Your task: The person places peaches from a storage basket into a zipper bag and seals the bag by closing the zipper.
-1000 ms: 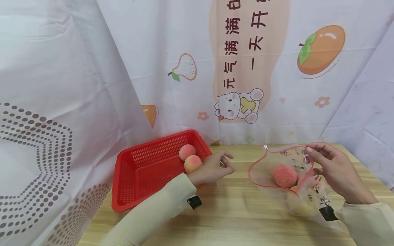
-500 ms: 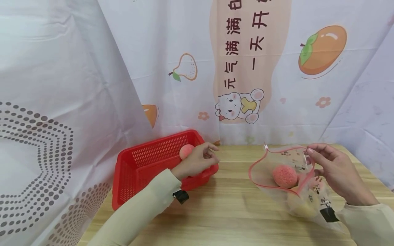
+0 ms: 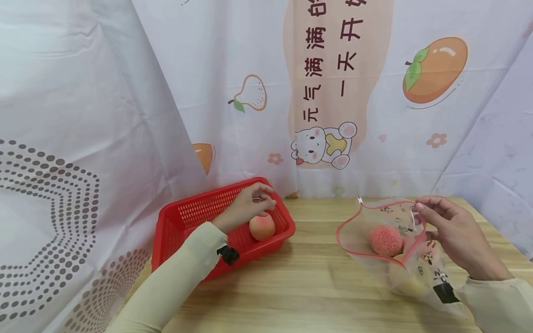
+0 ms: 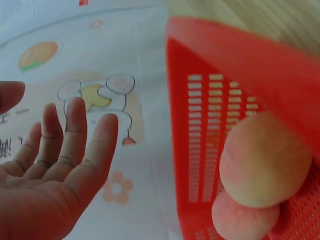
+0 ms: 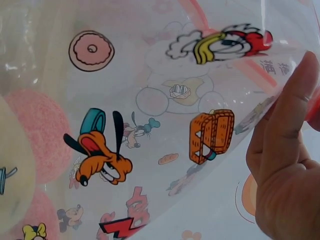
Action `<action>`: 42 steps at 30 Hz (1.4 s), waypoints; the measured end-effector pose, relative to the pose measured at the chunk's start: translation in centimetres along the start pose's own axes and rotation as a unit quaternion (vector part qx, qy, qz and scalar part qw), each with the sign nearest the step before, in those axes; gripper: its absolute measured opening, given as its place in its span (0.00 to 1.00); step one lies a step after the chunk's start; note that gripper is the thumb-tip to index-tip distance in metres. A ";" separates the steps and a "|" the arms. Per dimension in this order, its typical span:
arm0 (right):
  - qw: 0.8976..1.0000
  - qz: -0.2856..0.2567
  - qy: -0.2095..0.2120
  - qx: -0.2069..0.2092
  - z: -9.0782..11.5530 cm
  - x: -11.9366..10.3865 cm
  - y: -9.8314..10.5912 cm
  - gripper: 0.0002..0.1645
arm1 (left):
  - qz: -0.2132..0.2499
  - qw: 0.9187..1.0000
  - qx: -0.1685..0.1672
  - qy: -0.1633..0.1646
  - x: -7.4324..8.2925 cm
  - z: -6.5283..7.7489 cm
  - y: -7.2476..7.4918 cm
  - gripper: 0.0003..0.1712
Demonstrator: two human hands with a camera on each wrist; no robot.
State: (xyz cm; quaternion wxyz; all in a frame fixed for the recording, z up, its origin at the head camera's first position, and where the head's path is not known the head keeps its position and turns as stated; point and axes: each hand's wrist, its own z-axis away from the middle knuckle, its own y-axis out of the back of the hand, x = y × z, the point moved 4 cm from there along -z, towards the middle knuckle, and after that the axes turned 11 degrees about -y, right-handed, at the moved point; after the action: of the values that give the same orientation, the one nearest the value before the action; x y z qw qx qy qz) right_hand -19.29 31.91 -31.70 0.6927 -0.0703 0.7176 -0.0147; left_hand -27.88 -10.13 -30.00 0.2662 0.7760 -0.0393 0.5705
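My left hand (image 3: pixel 251 203) hovers over the right part of the red plastic basket (image 3: pixel 288 226), fingers loosely bent and holding nothing. Just below it in the basket lies a peach (image 3: pixel 262 228). The left wrist view shows that peach (image 4: pixel 265 160) beside a second, pinker one (image 4: pixel 245 220), which my hand hides in the head view. On the right, my right hand (image 3: pixel 455 233) pinches the rim of a clear zip bag (image 3: pixel 354 233) and keeps its mouth wide. Inside the bag are a rough pink ball (image 3: pixel 386 240) and a pale yellow round fruit (image 3: pixel 410 277).
Bag and basket stand apart on a wooden table (image 3: pixel 308 286). A white printed curtain (image 3: pixel 250 129) hangs behind the table, with another sheet (image 3: pixel 83 92) along the left. Cartoon figures (image 5: pixel 102 155) are printed on the bag.
My left hand has moved left from beside the basket to over it, uncovering the nearer peach and covering the farther one. My right hand and the bag have stayed put.
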 end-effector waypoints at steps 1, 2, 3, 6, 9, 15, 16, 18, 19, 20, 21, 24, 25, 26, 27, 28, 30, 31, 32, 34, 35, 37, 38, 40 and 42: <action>1.000 0.001 0.000 0.001 0.0 0.0 0.0 0.11 | 0.002 1.000 0.001 0.000 -0.2 0.0 0.3 0.23; 1.000 0.001 -0.001 0.001 0.0 0.0 0.0 0.11 | 0.004 1.000 0.003 -0.001 -0.4 -0.1 0.5 0.24; 1.000 0.001 -0.001 0.002 0.0 0.0 0.0 0.11 | 0.005 1.000 0.005 -0.001 -0.6 -0.1 0.8 0.24; 1.000 0.002 -0.001 0.004 0.1 0.0 0.0 0.11 | 0.011 1.000 0.010 -0.003 -1.1 -0.2 1.4 0.24; 1.000 0.001 -0.001 0.005 0.1 0.1 0.1 0.11 | 0.018 1.000 0.011 -0.007 -1.4 -0.1 1.7 0.22; 1.000 0.003 -0.002 0.005 0.2 0.1 0.1 0.11 | 0.014 1.000 0.005 -0.012 -1.9 -0.1 2.3 0.21; 1.000 0.004 -0.003 0.006 0.2 0.1 0.1 0.11 | 0.009 1.000 0.004 -0.014 -2.1 -0.1 2.4 0.21; 1.000 0.004 -0.003 0.005 0.2 0.1 0.2 0.11 | -0.009 1.000 -0.002 -0.023 -2.3 -0.2 2.7 0.20; 1.000 0.004 -0.003 0.005 0.2 0.1 0.2 0.11 | -0.018 0.999 -0.005 -0.028 -2.4 -0.3 2.8 0.20; 1.000 0.004 -0.003 0.005 0.2 0.1 0.2 0.11 | -0.028 0.999 -0.009 -0.032 -2.6 -0.3 3.0 0.20; 1.000 0.004 -0.002 0.005 0.2 0.1 0.2 0.11 | -0.036 0.999 -0.013 -0.034 -2.8 -0.4 3.1 0.19; 1.000 0.002 -0.002 0.005 0.2 0.2 0.2 0.11 | -0.045 0.998 -0.031 -0.033 -3.4 -0.5 3.4 0.20; 1.000 0.001 -0.002 0.005 0.2 0.2 0.2 0.11 | -0.045 0.998 -0.037 -0.031 -3.6 -0.5 3.4 0.20; 1.000 0.001 -0.002 0.005 0.2 0.2 0.2 0.11 | -0.042 0.998 -0.043 -0.028 -3.8 -0.5 3.5 0.20; 1.000 0.000 -0.002 0.005 0.2 0.2 0.2 0.11 | -0.039 0.998 -0.049 -0.026 -3.9 -0.5 3.5 0.21; 1.000 -0.001 -0.002 0.005 0.2 0.2 0.2 0.11 | -0.036 0.998 -0.054 -0.025 -3.9 -0.4 3.6 0.21; 1.000 -0.002 -0.001 0.004 0.1 0.2 0.2 0.11 | -0.036 0.997 -0.060 -0.023 -4.2 -0.5 3.8 0.22; 1.000 -0.003 -0.001 0.003 0.1 0.2 0.2 0.11 | -0.037 0.997 -0.063 -0.022 -4.2 -0.4 3.9 0.22; 1.000 -0.004 0.000 0.003 0.1 0.3 0.1 0.11 | -0.038 0.997 -0.065 -0.019 -4.3 -0.4 3.9 0.22; 1.000 -0.004 0.002 0.002 0.1 0.3 0.1 0.11 | -0.040 0.997 -0.070 -0.014 -4.6 -0.4 4.1 0.23; 1.000 -0.005 0.002 0.002 0.1 0.3 0.1 0.11 | -0.037 0.997 -0.073 -0.010 -4.8 -0.5 4.1 0.23; 1.000 -0.006 0.004 0.001 0.1 0.3 0.0 0.11 | -0.032 0.996 -0.082 -0.007 -5.3 -0.6 4.1 0.23; 1.000 -0.007 0.004 0.001 0.1 0.3 0.0 0.11 | -0.033 0.996 -0.087 -0.005 -5.6 -0.6 4.1 0.23; 1.000 -0.008 0.005 0.000 0.1 0.4 0.0 0.12 | -0.036 0.995 -0.097 -0.002 -6.1 -0.7 4.0 0.24; 1.000 -0.009 0.005 0.000 0.1 0.4 -0.1 0.12 | -0.047 0.993 -0.106 0.000 -6.5 -0.7 3.9 0.25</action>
State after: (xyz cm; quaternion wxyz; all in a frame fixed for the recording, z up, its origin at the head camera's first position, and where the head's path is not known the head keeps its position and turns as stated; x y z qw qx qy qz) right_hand -19.16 31.81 -32.11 0.6887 -0.0765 0.7207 -0.0210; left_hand -32.14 -14.72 -34.31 0.3733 0.7446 -0.0634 0.5498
